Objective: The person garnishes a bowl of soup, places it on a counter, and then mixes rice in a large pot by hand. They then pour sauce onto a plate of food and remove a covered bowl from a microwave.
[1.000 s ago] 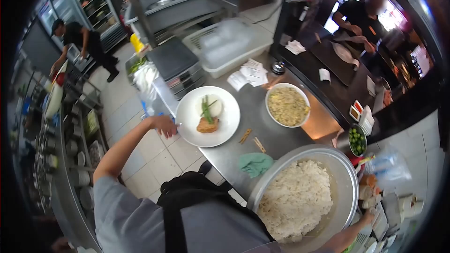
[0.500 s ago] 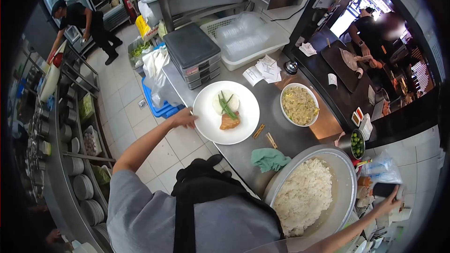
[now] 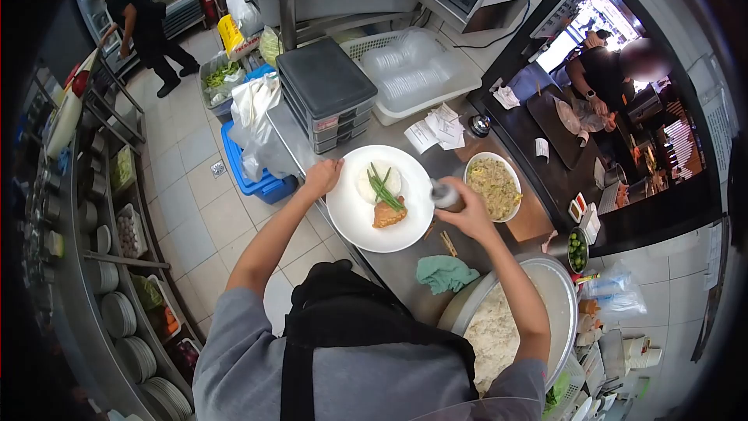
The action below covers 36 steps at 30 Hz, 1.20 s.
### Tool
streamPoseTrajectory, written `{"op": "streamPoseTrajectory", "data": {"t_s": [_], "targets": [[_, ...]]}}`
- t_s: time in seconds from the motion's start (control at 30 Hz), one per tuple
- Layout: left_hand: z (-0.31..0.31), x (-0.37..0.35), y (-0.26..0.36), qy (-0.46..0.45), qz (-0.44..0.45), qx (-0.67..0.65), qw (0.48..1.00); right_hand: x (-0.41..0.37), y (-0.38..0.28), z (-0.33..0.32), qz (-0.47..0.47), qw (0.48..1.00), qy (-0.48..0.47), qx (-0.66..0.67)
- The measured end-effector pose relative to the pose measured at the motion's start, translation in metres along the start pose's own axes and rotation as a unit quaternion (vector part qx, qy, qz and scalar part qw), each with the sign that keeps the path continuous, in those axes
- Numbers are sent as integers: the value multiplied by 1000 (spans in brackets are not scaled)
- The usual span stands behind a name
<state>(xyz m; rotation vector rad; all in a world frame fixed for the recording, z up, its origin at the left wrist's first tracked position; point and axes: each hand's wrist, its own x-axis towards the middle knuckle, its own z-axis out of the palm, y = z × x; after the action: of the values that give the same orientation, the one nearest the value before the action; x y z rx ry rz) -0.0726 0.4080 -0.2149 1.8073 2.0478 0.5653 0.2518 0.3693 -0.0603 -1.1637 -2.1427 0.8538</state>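
Note:
A white plate (image 3: pixel 352 214) lies on the steel counter (image 3: pixel 399 259), with a mound of rice, green beans and a browned piece of food on it. My left hand (image 3: pixel 322 176) touches the plate's left rim with fingers spread. My right hand (image 3: pixel 470 218) grips a small shaker bottle (image 3: pixel 446 196) with a dark body and light cap, held tilted over the plate's right edge. Just right of that hand sits a white bowl of fried rice (image 3: pixel 492 185).
A big metal basin of white rice (image 3: pixel 502 326) is at my lower right, a green cloth (image 3: pixel 445 273) beside it. Grey stacked trays (image 3: pixel 325 93) and a white basket of lids (image 3: pixel 409 74) stand behind. A person works beyond the pass; another stands far left by fridges.
My right hand came up from the containers at the lower right, now holding the shaker bottle over the plate. My left hand has stayed at the plate's left rim.

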Motion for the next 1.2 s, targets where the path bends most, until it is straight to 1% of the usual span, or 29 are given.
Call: {"op": "streamPoseTrajectory", "data": {"t_s": [0.03,0.13,0.2,0.23,0.3,0.33,0.4,0.43,0.5,0.53,0.6,0.63,0.7,0.73,0.83,0.87,0.9,0.93,1.03,1.07,1.17,1.2], "targets": [[-3,-1,0,-24,1,14,1000,7,6,9,3,999,-30,-34],[-15,5,2,-108,65,3,992,24,18,29,22,985,-114,-131],[-13,9,5,-78,101,-41,991,36,21,38,40,968,-151,-196],[-11,13,7,-61,120,-62,989,40,19,41,30,956,-150,-250],[-4,18,12,-14,129,-59,990,46,15,46,11,923,-148,-355],[-1,19,15,9,133,-57,989,48,14,48,-3,915,-149,-375],[3,24,17,15,133,-42,990,53,12,52,-30,897,-150,-415],[2,23,21,17,134,-35,990,55,11,53,-25,895,-156,-416],[2,16,28,33,108,-32,993,59,8,54,-15,893,-167,-418],[-1,12,30,41,95,-30,994,58,7,53,-4,902,-167,-397],[-4,8,32,1,62,-38,997,57,9,48,17,920,-166,-355],[-3,5,32,-19,45,-43,998,56,15,43,21,946,-167,-277],[1,-2,28,-27,18,-53,998,56,30,30,28,979,-164,-116],[3,-7,24,-32,4,-58,998,53,30,24,12,989,-137,-59],[39,-22,-18,-13,36,-106,994,40,9,1,18,992,-90,82],[24,-30,-16,-131,-33,-196,971,35,1,-8,32,992,-67,102],[-9,-42,-8,-245,-102,-281,922,29,-7,-17,45,991,-45,121],[-30,-50,-2,-353,-171,-356,848,23,-13,-25,44,990,-11,131],[-40,-53,-4,-369,-69,-323,869,8,-26,-43,48,976,68,202],[-43,-56,6,-261,-25,-338,904,3,-32,-48,58,972,82,213],[-17,-43,9,-129,-41,-245,960,-9,-43,-55,83,964,114,227],[-10,-44,9,-111,-43,-257,959,-12,-44,-55,87,965,117,220]]}}
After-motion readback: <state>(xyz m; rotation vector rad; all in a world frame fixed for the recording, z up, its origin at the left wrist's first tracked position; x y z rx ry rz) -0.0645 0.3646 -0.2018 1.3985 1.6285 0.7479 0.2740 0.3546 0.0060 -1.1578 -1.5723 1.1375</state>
